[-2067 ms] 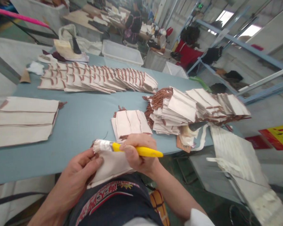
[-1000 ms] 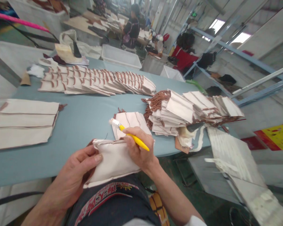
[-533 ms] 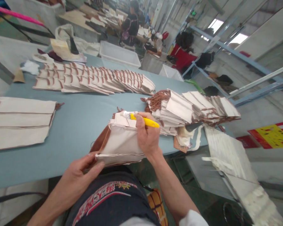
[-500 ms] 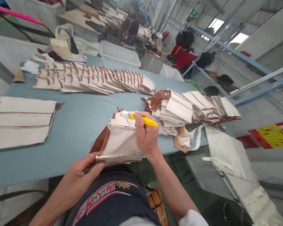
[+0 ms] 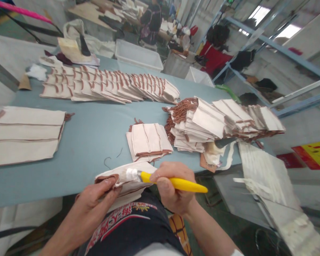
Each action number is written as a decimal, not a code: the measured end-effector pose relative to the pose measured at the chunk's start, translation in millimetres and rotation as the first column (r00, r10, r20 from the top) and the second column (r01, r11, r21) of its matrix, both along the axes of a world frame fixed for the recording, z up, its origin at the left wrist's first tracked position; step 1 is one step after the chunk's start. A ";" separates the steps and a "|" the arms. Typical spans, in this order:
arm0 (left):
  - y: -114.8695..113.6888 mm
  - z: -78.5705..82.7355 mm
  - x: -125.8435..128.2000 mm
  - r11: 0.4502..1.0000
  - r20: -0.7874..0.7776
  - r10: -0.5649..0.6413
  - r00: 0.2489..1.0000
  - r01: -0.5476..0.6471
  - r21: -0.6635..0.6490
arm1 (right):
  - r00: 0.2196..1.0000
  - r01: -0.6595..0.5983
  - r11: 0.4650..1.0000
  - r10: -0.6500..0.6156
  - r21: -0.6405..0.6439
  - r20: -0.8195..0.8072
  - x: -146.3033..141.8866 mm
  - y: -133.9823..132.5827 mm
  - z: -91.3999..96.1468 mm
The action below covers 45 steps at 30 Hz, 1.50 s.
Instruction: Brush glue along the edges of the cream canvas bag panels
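My right hand [image 5: 173, 186] is closed around a yellow-handled brush [image 5: 173, 181], its white tip [image 5: 132, 174] resting on a cream fabric piece with brown trim [image 5: 125, 181]. That piece lies at the near edge of the blue table [image 5: 96, 142], over my lap. My left hand [image 5: 96, 202] pinches the piece's left brown-edged end, thumb on top. Just beyond sits a small stack of the same cream pieces [image 5: 148, 140].
A large fanned heap of cream pieces [image 5: 218, 122] lies to the right, a long overlapping row [image 5: 109, 87] across the far side, and big flat panels [image 5: 24, 135] on the left. White bins [image 5: 138, 58] stand behind. A person [image 5: 150, 21] works at a far table.
The fabric piece, half a second ago lifted upright near the small stack, now lies low at the table edge. My right hand came back toward me and the brush tip rests on the piece.
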<state>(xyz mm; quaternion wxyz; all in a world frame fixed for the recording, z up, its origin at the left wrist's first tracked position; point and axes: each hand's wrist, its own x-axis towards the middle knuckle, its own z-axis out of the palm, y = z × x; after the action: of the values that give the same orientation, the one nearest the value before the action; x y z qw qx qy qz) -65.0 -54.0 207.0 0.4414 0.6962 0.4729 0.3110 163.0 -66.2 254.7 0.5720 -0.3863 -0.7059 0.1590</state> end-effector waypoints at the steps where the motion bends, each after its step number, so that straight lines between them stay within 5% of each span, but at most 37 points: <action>1: 0.0 1.2 1.4 1.000 -0.005 0.004 1.000 -0.004 0.007 | 1.000 -0.023 1.000 0.023 0.019 0.019 -4.9 -0.9 -1.5; 4: 1.1 6.3 5.5 0.999 0.015 0.013 1.000 -0.014 0.051 | 0.999 -0.034 0.997 0.033 0.070 0.015 -13.7 0.8 -6.2; 8: 0.8 10.1 8.8 0.997 0.031 0.051 0.998 -0.053 0.056 | 0.993 0.106 0.993 -0.104 0.041 -0.058 -10.4 5.1 -6.1; 13: 1.1 16.0 12.6 0.998 0.094 0.052 0.994 -0.054 0.018 | 0.999 0.020 0.999 -0.018 0.050 -0.041 -12.2 3.8 -5.6; 17: 5.3 21.4 15.4 0.994 0.075 0.092 0.993 -0.096 0.055 | 0.992 0.086 0.996 -0.087 -0.022 -0.090 -10.7 5.7 -9.0; 24: 6.4 19.5 13.6 0.992 0.104 0.070 0.992 -0.059 -0.109 | 0.994 0.012 1.000 -0.010 0.025 -0.107 -15.3 4.4 -6.6; 30: 10.6 20.7 14.7 0.988 0.107 0.099 0.989 -0.085 -0.128 | 0.932 0.080 0.986 -0.126 -0.146 -0.340 -3.0 2.1 -13.1; 33: 11.9 20.3 14.5 0.985 0.147 0.064 0.987 -0.039 -0.169 | 0.952 0.020 0.984 -0.073 -0.178 -0.298 -0.3 10.7 -9.2; 38: 8.5 11.1 13.4 0.881 0.307 0.095 0.947 0.063 -0.468 | 0.990 0.088 0.996 -0.085 0.015 -0.110 -0.4 30.2 -9.2; 42: 4.6 5.1 12.5 0.751 0.446 0.226 0.866 0.137 -0.646 | 0.989 0.121 0.993 -0.120 0.001 -0.091 5.0 29.3 -13.8; 45: 2.6 3.5 12.2 0.706 0.476 0.291 0.830 0.150 -0.692 | 0.996 0.070 0.997 -0.070 -0.011 -0.060 6.0 27.0 -11.5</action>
<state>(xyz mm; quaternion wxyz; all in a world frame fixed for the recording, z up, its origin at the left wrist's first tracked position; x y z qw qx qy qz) -52.8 -51.4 210.6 0.7769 0.3335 0.4338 0.3115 169.0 -39.2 243.2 0.5965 -0.4084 -0.6736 0.1536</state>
